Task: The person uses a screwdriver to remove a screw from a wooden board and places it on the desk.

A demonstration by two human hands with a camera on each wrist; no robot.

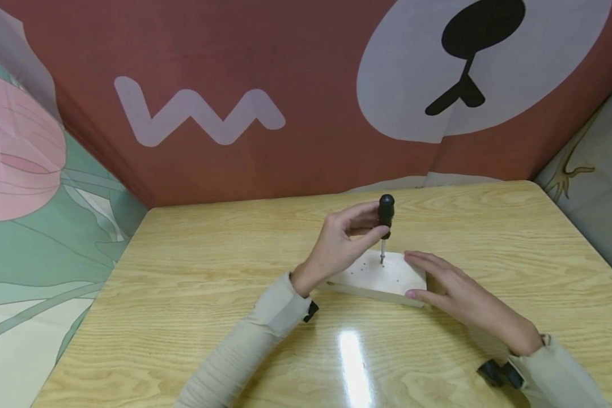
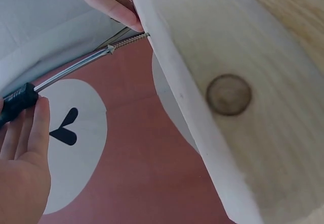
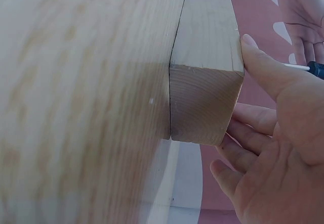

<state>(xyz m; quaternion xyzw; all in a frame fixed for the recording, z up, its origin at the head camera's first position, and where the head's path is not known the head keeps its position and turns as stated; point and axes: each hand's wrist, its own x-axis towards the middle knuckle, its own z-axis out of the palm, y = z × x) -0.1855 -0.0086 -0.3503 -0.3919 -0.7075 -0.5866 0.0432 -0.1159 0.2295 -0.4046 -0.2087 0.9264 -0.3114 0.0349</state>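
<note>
1. Left grip [image 1: 339, 243], in the head view, pinches the screwdriver [image 1: 386, 211] nearly upright over the screw [image 1: 382, 260], likely to keep both in one line; the wooden block [image 1: 379, 283] lies on the bench [image 1: 183, 294], at 6 o'clock from the handle. Right grip [image 1: 454, 292], at 4 o'clock from the screw, spans the block's end.
2. In the left wrist view, the tip meets the screw, whose bare thread runs toward 2 o'clock to the block.
3. Right wrist view: thumb and fingers hold the block from 3 o'clock, probably so it does not turn.

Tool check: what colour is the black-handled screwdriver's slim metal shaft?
Silver: the slim metal shaft shows best in the left wrist view.
</note>
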